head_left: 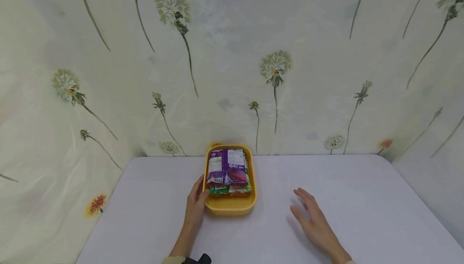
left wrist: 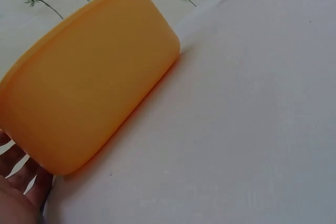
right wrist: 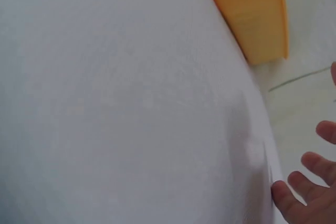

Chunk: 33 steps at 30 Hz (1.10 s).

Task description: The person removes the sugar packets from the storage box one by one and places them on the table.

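Observation:
A yellow plastic basket (head_left: 232,207) stands on the white-covered table, left of its middle. Inside it, a purple packet (head_left: 217,175) with white label panels lies over a green packet (head_left: 219,192). My left hand (head_left: 195,205) rests against the basket's left side, the thumb at the rim; in the left wrist view its spread fingers (left wrist: 21,174) reach the outer wall at the bottom corner. Apart from the basket, to its right, my right hand (head_left: 313,221) is held over the table with fingers spread and nothing in it.
The white tablecloth (head_left: 337,187) runs back to a hanging cloth (head_left: 224,62) printed with dandelions. The basket's far end stands close to that cloth. A dark strap (head_left: 197,259) is on the left wrist.

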Motion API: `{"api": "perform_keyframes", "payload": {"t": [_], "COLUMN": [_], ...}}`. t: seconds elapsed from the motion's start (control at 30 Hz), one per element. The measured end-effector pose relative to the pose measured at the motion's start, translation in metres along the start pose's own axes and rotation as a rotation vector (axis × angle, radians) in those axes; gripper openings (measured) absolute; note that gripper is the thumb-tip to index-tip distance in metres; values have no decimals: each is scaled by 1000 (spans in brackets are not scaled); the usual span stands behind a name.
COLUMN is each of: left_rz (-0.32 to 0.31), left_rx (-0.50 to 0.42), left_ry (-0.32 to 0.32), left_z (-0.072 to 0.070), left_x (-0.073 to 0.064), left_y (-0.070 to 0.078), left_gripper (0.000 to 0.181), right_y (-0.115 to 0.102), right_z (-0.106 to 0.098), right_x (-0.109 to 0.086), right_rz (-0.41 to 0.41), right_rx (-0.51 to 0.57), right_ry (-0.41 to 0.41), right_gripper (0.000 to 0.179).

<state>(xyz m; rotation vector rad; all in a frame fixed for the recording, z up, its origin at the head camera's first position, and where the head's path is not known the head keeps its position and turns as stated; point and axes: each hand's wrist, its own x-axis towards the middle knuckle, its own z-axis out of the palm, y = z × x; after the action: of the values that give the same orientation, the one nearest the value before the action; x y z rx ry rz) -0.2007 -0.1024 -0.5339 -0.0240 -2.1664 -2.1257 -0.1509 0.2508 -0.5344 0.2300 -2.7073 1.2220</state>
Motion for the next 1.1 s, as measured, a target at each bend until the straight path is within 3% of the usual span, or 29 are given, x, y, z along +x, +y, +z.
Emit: {"api": "perform_keyframes", "payload": {"t": [0.17, 0.5, 0.77, 0.87, 0.97, 1.1], "left_rz": [-39, -44, 30, 45, 42, 19], "left_rx": [-42, -72, -30, -25, -16, 0], "left_ry": [42, 128, 134, 121, 97, 110], "left_z": [7, 12, 8, 9, 10, 10], "left_x": [5, 13, 14, 16, 16, 12], "left_y": [-1, -5, -9, -8, -9, -12], "left_gripper": [51, 55, 53, 52, 50, 49], "right_y": [-4, -21, -33, -40, -46, -58], "right_z": [3, 12, 22, 24, 25, 29], "right_x": [5, 15, 28, 32, 36, 40], "right_rz": [-41, 23, 16, 31, 23, 2], "right_rx": [43, 153, 356, 387, 436, 500], "right_ry": [12, -20, -35, -28, -6, -25], "right_gripper": [51, 45, 42, 42, 40, 37]}}
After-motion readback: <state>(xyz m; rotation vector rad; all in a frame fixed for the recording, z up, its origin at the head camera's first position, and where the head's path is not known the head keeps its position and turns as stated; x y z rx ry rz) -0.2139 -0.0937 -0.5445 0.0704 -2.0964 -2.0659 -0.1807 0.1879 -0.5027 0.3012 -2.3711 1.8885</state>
